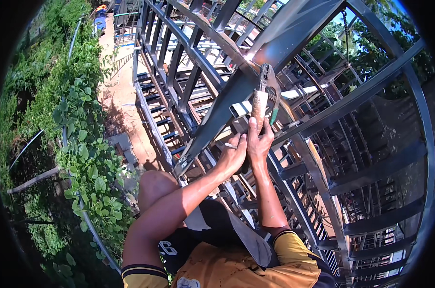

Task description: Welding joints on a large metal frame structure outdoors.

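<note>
My right hand (pixel 260 143) is closed round the worn pale handle of a welding electrode holder (pixel 259 106), its thumb lying along the handle. The holder's dark jaw reaches up to a bright white welding glow (pixel 249 57), where a wide grey steel beam (pixel 291 30) meets the steel frame. Any rod in the jaw is too hard to make out. Pressed against the right hand and wrist is my left hand (pixel 232 156), its fingers curled. A short thin pale stick (pixel 231 145) pokes out between them.
Dark steel rails with crosspieces (pixel 387 180) curve down the right side. More framing (pixel 181 72) stands at the upper left, with open gaps between its bars. Leafy vines (pixel 90 158) and a sandy path (pixel 119 84) lie left. A chain (pixel 345 36) hangs at upper right.
</note>
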Motion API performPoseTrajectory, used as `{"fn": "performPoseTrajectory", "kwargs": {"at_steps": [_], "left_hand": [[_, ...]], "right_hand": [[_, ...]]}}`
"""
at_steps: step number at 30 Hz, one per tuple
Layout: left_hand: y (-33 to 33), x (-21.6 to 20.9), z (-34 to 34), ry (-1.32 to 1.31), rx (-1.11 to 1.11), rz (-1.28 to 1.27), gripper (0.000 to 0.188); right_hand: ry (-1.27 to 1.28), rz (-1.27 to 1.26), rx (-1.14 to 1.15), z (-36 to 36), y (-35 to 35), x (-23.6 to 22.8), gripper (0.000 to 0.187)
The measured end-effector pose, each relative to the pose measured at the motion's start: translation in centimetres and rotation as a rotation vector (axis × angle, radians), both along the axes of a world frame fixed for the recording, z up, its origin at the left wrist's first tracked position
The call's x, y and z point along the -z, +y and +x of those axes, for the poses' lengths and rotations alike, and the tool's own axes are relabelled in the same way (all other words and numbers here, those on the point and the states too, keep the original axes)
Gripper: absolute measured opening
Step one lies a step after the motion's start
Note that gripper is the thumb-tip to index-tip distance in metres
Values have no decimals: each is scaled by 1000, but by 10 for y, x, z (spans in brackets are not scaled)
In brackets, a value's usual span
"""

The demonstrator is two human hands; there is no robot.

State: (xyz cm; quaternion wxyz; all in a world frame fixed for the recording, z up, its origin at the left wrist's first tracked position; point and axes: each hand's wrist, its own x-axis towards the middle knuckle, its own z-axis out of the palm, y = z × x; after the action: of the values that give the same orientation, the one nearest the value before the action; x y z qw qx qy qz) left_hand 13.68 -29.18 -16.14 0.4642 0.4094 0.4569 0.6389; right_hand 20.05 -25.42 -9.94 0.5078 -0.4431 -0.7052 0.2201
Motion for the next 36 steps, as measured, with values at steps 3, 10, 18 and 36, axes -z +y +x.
{"fn": "performPoseTrajectory", "kwargs": {"at_steps": [3,10,18,36], "left_hand": [[-1,0,-1,5,10,1,37],[-1,-3,-2,61,-1,-36,38],[5,10,-1,61,-31,-21,38],[5,7,0,-12,-57,90,36]], "right_hand": [[-15,41,31,-1,-2,1,35],[-8,85,67,1,0,3,34],[14,107,73,-5,0,5,36],[-21,-1,15,-3,3,3,36]]}}
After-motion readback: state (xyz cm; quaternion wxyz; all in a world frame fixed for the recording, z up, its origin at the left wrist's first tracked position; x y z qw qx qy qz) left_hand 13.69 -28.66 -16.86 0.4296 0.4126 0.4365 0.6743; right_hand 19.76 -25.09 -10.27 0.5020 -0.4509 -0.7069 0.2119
